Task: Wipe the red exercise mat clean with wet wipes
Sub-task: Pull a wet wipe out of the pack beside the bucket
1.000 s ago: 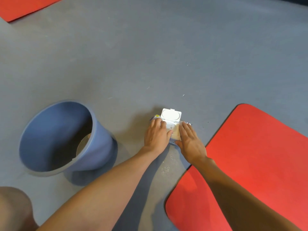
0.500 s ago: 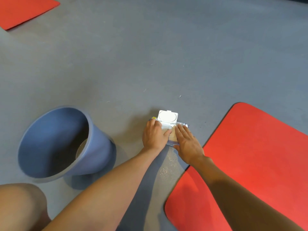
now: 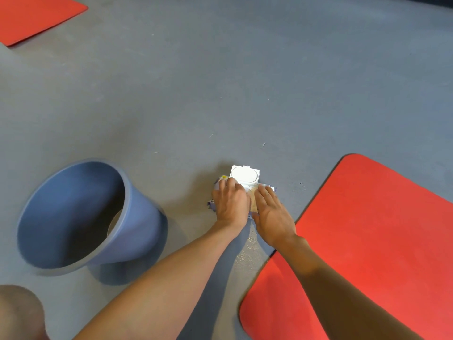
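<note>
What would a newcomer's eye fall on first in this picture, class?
The big red exercise mat fills the lower right of the grey floor. Left of it, at the centre, the left hand and right hand rest on a wet wipes pack whose white lid stands flipped open. At the lower left stands a blue bucket, and a second red mat lies at the far top left.

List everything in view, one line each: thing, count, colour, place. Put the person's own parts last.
red exercise mat: one, red, on the floor at right, beside the right forearm
second mat: one, red, far left corner, partly out of frame
wet wipes pack: one, white flip lid open, on the floor under both hands
bucket: one, blue, left of the pack
floor: grey
left hand: on the pack
right hand: fingers straight, on the pack
knee: bottom left corner
</note>
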{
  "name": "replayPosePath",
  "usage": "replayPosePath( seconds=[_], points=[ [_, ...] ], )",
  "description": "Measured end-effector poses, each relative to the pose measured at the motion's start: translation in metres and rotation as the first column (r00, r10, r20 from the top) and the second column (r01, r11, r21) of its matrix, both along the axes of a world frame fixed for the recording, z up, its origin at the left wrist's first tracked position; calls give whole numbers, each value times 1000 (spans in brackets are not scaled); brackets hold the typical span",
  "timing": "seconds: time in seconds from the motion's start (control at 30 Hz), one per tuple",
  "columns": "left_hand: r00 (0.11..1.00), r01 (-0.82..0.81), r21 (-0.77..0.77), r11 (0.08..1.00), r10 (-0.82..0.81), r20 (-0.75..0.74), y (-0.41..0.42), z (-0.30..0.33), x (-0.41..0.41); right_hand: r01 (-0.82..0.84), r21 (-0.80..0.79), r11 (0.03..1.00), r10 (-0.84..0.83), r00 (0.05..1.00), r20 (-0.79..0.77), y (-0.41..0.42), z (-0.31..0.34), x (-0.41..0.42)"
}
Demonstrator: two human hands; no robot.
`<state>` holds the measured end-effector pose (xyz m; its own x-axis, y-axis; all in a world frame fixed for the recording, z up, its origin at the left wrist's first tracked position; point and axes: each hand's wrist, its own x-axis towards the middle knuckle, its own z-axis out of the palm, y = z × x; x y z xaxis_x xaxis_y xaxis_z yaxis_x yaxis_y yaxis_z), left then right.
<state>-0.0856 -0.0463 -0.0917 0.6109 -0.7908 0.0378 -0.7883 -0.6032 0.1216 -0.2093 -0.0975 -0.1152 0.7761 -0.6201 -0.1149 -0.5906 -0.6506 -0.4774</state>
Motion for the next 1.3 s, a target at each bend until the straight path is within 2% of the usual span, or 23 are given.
replayPosePath(
  seconds=[0.2,0.37,0.47,0.53,0.67,0.73,0.9,1.07,1.2,1.3],
  points=[
    [998,56,-37,998,-56,-18,1,-7,9,-11,-10,1000,11,1000,25,9,-8,3],
    [998,56,-145,988,-60,-22,9,-6,28,13,-35,999,-14,1000,-25,14,-5,5],
    [992,52,-144,988,-68,-108,21,-6,44,15,-23,1000,-16,1000,-11,16,-2,6],
    [991,82,-181,980,-100,-91,27,-5,47,32,-14,999,-32,999,2,17,0,7],
    [987,128,-323,938,-151,-47,27,-7,46,179,-130,975,-142,957,252,15,6,18],
    [985,132,-356,925,-163,-58,29,-7,48,229,-148,962,-176,936,304,11,14,29],
    [982,167,-379,910,-189,-21,32,-7,50,178,-57,982,-165,970,181,-1,17,52],
    [982,166,-403,900,-189,-20,31,-9,52,141,-92,986,-135,988,70,-3,15,61],
    [981,180,-432,884,-191,18,33,-13,53,-80,-222,972,63,994,-85,-4,16,58],
    [981,173,-456,873,-192,6,35,-16,52,-177,-299,938,122,974,-193,0,23,59]
  ],
)
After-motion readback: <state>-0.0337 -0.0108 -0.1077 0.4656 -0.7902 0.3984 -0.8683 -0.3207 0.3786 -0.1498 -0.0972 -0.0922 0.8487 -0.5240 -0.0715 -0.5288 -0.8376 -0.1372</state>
